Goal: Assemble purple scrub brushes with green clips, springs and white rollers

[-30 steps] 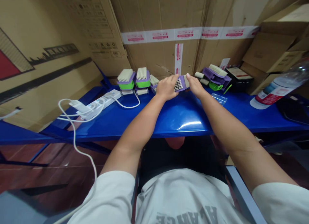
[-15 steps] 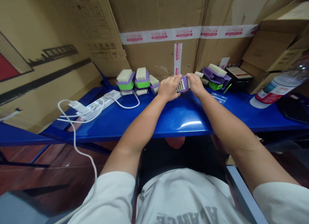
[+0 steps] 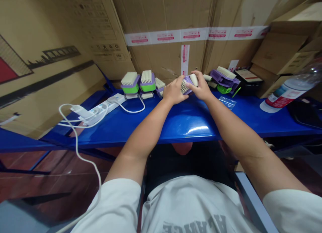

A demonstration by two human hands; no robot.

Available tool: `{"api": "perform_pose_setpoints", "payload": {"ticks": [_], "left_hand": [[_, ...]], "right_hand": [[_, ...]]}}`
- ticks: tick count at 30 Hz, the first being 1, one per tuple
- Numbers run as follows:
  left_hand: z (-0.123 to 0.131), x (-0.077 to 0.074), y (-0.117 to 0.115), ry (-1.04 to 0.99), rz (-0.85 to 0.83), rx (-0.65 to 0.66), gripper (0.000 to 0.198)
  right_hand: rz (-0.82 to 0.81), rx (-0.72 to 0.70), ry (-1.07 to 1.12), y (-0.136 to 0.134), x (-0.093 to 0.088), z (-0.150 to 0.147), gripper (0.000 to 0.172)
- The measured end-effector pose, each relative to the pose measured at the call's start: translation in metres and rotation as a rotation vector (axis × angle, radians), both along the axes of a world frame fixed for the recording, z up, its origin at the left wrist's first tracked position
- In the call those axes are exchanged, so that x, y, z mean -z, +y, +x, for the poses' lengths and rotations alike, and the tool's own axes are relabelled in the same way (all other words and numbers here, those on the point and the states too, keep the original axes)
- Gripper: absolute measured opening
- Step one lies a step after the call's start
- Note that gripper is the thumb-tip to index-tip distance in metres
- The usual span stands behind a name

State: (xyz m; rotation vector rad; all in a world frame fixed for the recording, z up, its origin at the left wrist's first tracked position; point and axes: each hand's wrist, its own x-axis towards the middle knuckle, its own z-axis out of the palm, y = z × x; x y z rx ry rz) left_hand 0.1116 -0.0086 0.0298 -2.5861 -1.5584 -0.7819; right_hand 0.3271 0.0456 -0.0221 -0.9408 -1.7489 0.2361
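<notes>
My left hand [image 3: 174,91] is closed around the left side of a purple brush head [image 3: 187,82] whose pale bristles face toward me. With thumb and fingers, my right hand [image 3: 202,86] grips its right end, where a white rounded piece [image 3: 194,79] shows. Whether that piece is joined to the brush head I cannot tell. Both hands are just above the blue table [image 3: 186,119], near its back edge. Left of them stand two purple-and-green brushes [image 3: 130,83], [image 3: 148,81] with bristles up, and a smaller purple brush part [image 3: 160,85] partly behind my left hand.
A white power strip [image 3: 103,107] with cables lies at the left. On the right are a purple brush assembly [image 3: 225,79], a clear plastic bag [image 3: 227,102], a black box [image 3: 248,79], a water bottle [image 3: 284,92] and an open carton [image 3: 281,52]. Cardboard [image 3: 166,11] stands behind.
The brush head has tilted between my hands. My right hand has shifted slightly up and turned, and the white rounded piece at its end shows more now.
</notes>
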Motion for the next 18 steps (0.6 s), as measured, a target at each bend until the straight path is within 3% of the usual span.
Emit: {"api": "perform_pose_setpoints", "payload": {"ticks": [3, 9, 18], "left_hand": [[0.0, 0.0, 0.002, -0.029, -0.018, -0.004, 0.094], [0.001, 0.007, 0.004, -0.076, 0.026, 0.045, 0.089], [0.007, 0.01, 0.002, -0.128, 0.033, 0.114, 0.087]], "right_hand": [[0.033, 0.041, -0.012, -0.007, -0.008, -0.004, 0.096], [0.103, 0.126, 0.04, -0.023, -0.017, -0.012, 0.067], [0.205, 0.257, 0.081, -0.027, -0.023, -0.01, 0.055]]}}
